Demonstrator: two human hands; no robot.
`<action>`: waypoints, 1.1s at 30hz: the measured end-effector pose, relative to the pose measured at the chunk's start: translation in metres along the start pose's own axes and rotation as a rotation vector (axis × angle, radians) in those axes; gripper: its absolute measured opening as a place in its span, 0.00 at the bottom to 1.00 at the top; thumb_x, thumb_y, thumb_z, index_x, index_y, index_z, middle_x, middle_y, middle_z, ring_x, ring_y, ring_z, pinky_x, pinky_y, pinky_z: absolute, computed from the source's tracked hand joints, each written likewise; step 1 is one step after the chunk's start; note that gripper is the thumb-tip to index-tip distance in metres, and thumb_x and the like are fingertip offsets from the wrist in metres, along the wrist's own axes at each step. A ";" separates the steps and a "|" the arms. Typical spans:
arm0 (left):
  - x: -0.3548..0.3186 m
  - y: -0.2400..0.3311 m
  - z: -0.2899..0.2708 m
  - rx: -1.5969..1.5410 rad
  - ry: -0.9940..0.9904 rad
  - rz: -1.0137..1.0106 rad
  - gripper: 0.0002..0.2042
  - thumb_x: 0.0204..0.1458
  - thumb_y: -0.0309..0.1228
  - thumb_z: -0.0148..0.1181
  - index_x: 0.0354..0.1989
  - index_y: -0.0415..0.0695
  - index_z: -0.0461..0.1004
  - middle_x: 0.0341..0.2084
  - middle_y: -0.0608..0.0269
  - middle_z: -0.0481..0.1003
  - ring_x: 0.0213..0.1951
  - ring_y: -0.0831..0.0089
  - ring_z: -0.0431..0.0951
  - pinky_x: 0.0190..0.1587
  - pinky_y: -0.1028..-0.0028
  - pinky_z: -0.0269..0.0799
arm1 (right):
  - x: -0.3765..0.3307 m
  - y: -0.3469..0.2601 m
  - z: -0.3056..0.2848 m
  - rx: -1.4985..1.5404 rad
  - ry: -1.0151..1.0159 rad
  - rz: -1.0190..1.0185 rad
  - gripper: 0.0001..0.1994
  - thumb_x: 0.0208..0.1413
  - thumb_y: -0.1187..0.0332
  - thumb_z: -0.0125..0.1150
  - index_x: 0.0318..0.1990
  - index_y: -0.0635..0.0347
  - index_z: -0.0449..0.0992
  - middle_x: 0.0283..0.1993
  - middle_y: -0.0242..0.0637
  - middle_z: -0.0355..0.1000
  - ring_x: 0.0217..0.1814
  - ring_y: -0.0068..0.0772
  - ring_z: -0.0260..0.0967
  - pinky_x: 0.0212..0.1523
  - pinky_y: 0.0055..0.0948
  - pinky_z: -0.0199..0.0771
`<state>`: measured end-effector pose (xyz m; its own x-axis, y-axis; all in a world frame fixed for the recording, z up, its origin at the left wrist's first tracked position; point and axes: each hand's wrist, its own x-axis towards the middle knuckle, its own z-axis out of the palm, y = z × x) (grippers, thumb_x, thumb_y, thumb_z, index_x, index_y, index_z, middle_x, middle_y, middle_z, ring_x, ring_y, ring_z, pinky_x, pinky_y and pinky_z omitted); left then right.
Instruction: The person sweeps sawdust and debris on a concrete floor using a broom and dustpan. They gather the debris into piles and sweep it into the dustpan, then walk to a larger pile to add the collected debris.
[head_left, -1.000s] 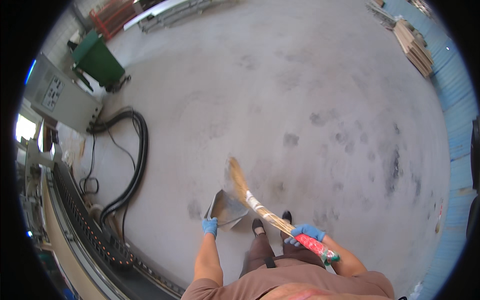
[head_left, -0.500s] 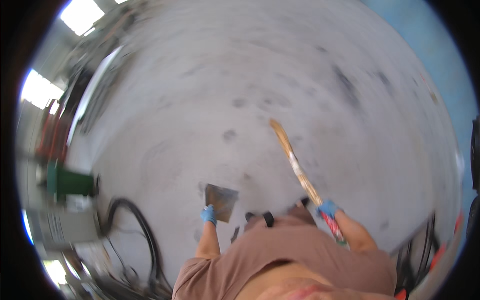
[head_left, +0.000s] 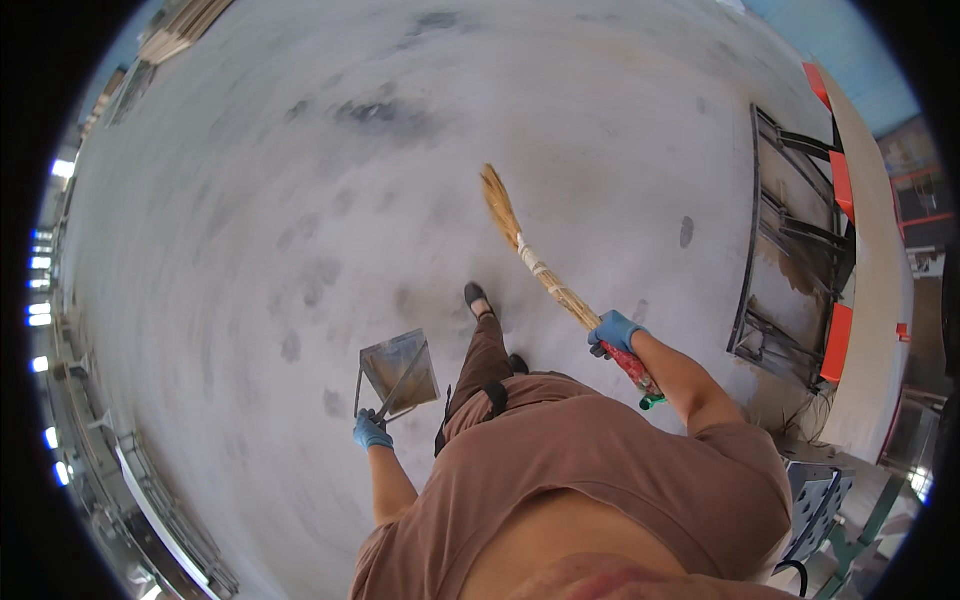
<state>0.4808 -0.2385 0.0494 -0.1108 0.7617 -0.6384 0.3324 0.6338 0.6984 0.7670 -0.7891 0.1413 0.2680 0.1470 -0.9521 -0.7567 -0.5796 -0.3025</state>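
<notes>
A blue glove covers my left hand, which is closed round the handle of a metal dustpan. The square grey pan hangs off the floor, left of my legs, its inside scuffed and dusty. My right hand, gloved in blue too, grips a straw broom by its red-wrapped lower end. White binding goes round the broom's middle, and its bristles point forward and to the left, over the floor. Whether the bristle tip touches the floor I cannot tell. One of my feet is stepped forward between the two tools.
Grey concrete floor with dark smudges spreads ahead. On the right stands a black metal frame beside a long light board with orange-red blocks. A perforated metal box is near my right side. Stacked boards lie far left.
My body has turned to the right, so the green bin and black hose have left the view and the black frame has come in. Both hands keep their hold; the dustpan has tilted.
</notes>
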 end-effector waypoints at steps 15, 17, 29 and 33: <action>-0.004 0.164 0.484 0.166 -0.417 0.081 0.05 0.51 0.28 0.62 0.33 0.41 0.76 0.26 0.58 0.79 0.22 0.71 0.74 0.22 0.72 0.69 | 0.063 -0.191 -0.137 0.413 -0.014 -0.074 0.15 0.50 0.72 0.65 0.44 0.69 0.75 0.33 0.47 0.78 0.27 0.37 0.79 0.27 0.34 0.81; -0.013 0.168 0.543 0.209 -0.453 0.067 0.07 0.52 0.32 0.61 0.39 0.49 0.76 0.29 0.64 0.80 0.31 0.72 0.75 0.32 0.65 0.72 | 0.092 -0.218 -0.185 0.430 -0.043 -0.079 0.14 0.50 0.72 0.66 0.44 0.70 0.75 0.33 0.48 0.78 0.26 0.38 0.78 0.26 0.35 0.81; -0.121 0.194 0.793 0.171 -0.204 0.123 0.05 0.47 0.25 0.63 0.31 0.39 0.79 0.30 0.58 0.79 0.27 0.71 0.76 0.24 0.75 0.71 | 0.303 -0.467 -0.459 0.028 -0.186 -0.143 0.13 0.47 0.69 0.67 0.36 0.72 0.79 0.30 0.49 0.78 0.27 0.40 0.78 0.31 0.36 0.80; -0.143 0.197 0.849 0.282 -0.158 0.030 0.10 0.53 0.35 0.60 0.42 0.48 0.76 0.36 0.65 0.80 0.39 0.72 0.77 0.36 0.66 0.74 | 0.368 -0.565 -0.527 -0.342 -0.127 -0.176 0.16 0.46 0.64 0.69 0.39 0.68 0.81 0.30 0.47 0.79 0.28 0.40 0.78 0.31 0.39 0.80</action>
<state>1.3571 -0.3369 0.0032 0.0420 0.7353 -0.6764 0.5822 0.5321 0.6147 1.6076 -0.8303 -0.0147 0.2838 0.3537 -0.8913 -0.4580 -0.7666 -0.4500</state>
